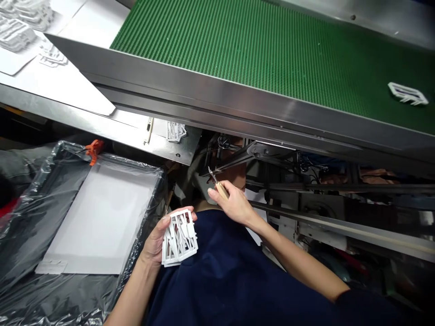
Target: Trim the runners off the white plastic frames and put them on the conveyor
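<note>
My left hand (157,240) is closed around a small stack of white openwork plastic frames (180,237), held low in front of my dark blue clothing. Thin slanted strips cross the inside of these frames. To the right, and apart from the stack, my right hand (234,202) grips a small hand tool (220,188) by its light wooden handle. Its narrow metal tip points up and to the left; the exact shape of the tip is too small to tell. A similar white piece (408,93) lies on the green conveyor belt (238,50) at the far right.
Along the conveyor runs a metal side rail (204,83). Stacks of white pieces (23,22) lie upper left; more frames (176,131) and a pen-like item (148,130) rest on the metal table (166,147). An orange clamp (93,151) grips a plastic-covered tray (144,170) holding a white sheet (102,217).
</note>
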Tool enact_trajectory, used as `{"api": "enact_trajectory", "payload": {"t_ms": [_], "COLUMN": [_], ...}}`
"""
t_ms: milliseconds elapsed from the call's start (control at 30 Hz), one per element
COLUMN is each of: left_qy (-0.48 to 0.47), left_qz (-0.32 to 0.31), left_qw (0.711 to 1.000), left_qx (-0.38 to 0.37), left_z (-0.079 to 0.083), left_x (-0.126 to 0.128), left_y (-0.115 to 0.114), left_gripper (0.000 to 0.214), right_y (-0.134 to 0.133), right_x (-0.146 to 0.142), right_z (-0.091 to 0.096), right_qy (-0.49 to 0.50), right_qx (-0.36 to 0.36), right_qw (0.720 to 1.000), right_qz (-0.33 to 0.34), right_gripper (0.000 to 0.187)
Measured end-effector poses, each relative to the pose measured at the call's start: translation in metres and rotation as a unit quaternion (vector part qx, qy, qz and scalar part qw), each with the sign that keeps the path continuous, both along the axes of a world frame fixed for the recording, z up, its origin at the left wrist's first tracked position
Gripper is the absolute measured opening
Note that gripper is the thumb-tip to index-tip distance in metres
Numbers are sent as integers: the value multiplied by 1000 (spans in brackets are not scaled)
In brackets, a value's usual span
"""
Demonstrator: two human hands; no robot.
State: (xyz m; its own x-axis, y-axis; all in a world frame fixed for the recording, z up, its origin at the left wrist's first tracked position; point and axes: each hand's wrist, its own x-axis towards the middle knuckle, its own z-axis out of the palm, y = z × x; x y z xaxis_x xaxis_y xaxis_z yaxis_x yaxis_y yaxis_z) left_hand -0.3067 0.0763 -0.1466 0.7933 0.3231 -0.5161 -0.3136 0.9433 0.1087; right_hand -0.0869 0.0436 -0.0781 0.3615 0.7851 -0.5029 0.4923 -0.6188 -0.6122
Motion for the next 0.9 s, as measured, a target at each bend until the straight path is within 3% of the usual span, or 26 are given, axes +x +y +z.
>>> {"api": "enact_trajectory", "payload": {"t_ms": [200,300,433,533,733,900], "left_qy": [-2,-4,11,20,3,3], "left_qz": [33,40,20,6,-34,-57], "left_qw": [999,998,1000,999,997,995], "left_qx": [-38,-38,10,48,65,77], "left_z": [-2,0,4,7,10,9], "left_x": [-3,-3,-1,2,6,7], "left_y": [-1,0,0,0,-1,-1], "left_gripper": [46,46,45,41,40,45], "right_y": [22,28,35,40,46,49], "right_x": [5,10,23,32,40,43], "right_z": [-10,-2,17,28,34,36], "right_qy": [-18,4,36,20,-45,-53], "right_qx": [3,6,24,25,20,21], "right_qw": [999,994,942,894,842,822], "right_qz": [28,110,334,447,537,567], "right_gripper": [51,48,46,48,43,37]}}
